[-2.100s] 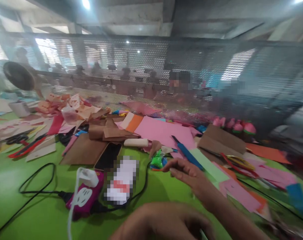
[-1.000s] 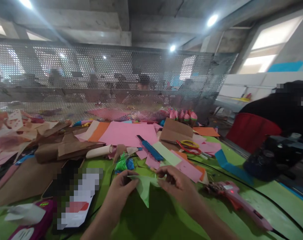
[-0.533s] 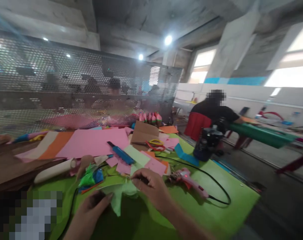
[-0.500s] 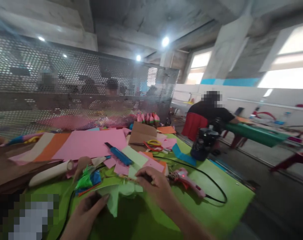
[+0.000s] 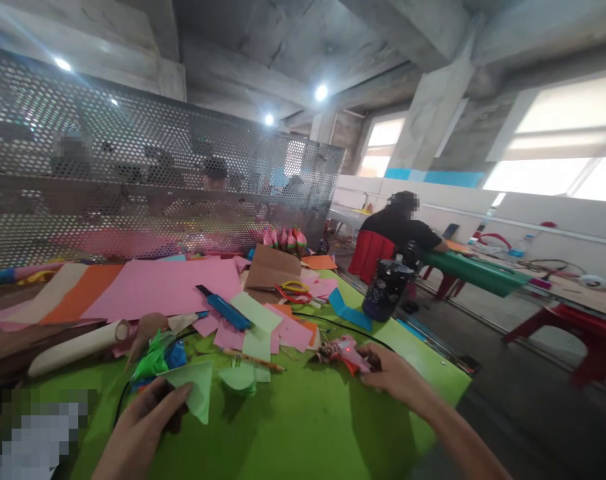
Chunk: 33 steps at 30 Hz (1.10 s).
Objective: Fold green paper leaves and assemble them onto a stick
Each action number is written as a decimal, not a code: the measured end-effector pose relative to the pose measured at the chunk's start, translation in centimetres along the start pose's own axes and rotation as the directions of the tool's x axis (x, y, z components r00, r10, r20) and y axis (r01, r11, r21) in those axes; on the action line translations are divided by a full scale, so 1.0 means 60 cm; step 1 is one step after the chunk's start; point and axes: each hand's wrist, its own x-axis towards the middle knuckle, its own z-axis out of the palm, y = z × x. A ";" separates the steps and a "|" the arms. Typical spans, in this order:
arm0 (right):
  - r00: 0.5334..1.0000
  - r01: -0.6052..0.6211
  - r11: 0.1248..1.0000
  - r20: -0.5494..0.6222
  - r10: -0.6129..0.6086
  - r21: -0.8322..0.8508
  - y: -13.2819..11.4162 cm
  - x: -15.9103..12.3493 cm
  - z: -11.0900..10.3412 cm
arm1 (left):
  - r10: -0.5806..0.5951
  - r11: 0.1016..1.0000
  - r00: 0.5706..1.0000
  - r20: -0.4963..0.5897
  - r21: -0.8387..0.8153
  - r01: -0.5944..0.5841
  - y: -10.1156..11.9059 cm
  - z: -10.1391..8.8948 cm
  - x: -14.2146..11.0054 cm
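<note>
Two hands work at the green desk [image 5: 303, 427], well apart from each other. The left hand [image 5: 143, 420] sits low at the near edge and pinches a pale green paper shape [image 5: 195, 393] between thumb and fingers, holding it just above the desk with its point hanging down. The right hand [image 5: 390, 370] reaches out to the right and closes its fingers around the handle end of a pink glue gun [image 5: 345, 352], which lies on the desk with a small red light showing. Between the two hands lie a second pale green paper scrap [image 5: 240, 377] and a thin pencil [image 5: 255, 360], both flat on the desk. Further back are a blue craft knife [image 5: 225, 310] on loose pink paper [image 5: 167, 287], a white roll [image 5: 75, 347] to the left, and a dark bottle [image 5: 385, 290] at the desk's right edge. Behind a perforated metal screen [image 5: 157, 193] other people sit, and another person sits at a table to the right.
</note>
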 end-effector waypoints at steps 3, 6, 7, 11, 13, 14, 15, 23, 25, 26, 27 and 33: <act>1.000 -0.028 0.997 -0.002 0.028 0.067 -0.015 0.005 -0.006 | -0.011 1.000 1.000 -0.013 -0.012 0.011 0.000 -0.002 0.003; 0.999 -0.010 0.987 -0.042 0.017 0.163 -0.036 -0.006 -0.020 | -0.016 1.000 1.000 0.008 -0.016 0.017 0.000 0.000 0.006; 0.998 0.006 0.972 -0.059 0.008 0.234 -0.045 -0.010 -0.024 | -0.007 1.000 1.000 0.016 -0.027 0.008 0.000 0.002 0.006; 1.000 0.026 0.787 -0.006 -0.028 0.617 -0.085 -0.020 -0.017 | 0.019 0.998 1.000 -0.001 -0.056 -0.019 -0.001 0.007 0.009; 0.998 -0.007 0.720 0.051 -0.040 0.694 -0.110 -0.016 -0.003 | 0.014 0.998 1.000 -0.023 -0.060 -0.015 -0.001 0.008 0.010; 0.997 -0.020 0.699 0.071 -0.043 0.715 -0.124 -0.013 0.007 | 0.013 0.998 0.999 -0.035 -0.068 -0.016 -0.001 0.009 0.011; 0.995 -0.028 0.682 0.088 -0.054 0.731 -0.138 -0.008 0.017 | 0.020 0.995 0.999 -0.049 -0.098 -0.025 0.000 0.009 0.013; 0.900 0.029 0.698 0.285 -0.329 0.715 -0.229 0.026 0.109 | 0.100 0.980 0.995 0.026 -0.177 -0.094 -0.002 0.011 0.038; 0.879 0.071 0.767 0.324 -0.350 0.638 -0.240 0.025 0.133 | 0.099 0.978 0.994 0.051 -0.192 -0.087 -0.003 0.011 0.041; 0.876 0.095 0.800 0.333 -0.350 0.592 -0.244 0.023 0.144 | 0.100 0.977 0.993 0.061 -0.196 -0.086 -0.004 0.011 0.043; 0.876 0.122 0.826 0.332 -0.351 0.551 -0.249 0.019 0.155 | 0.100 0.976 0.993 0.065 -0.198 -0.085 -0.004 0.011 0.044; 0.851 0.266 0.876 0.327 -0.410 0.403 -0.263 -0.005 0.201 | 0.042 0.982 0.999 0.016 -0.185 -0.039 -0.004 0.012 0.045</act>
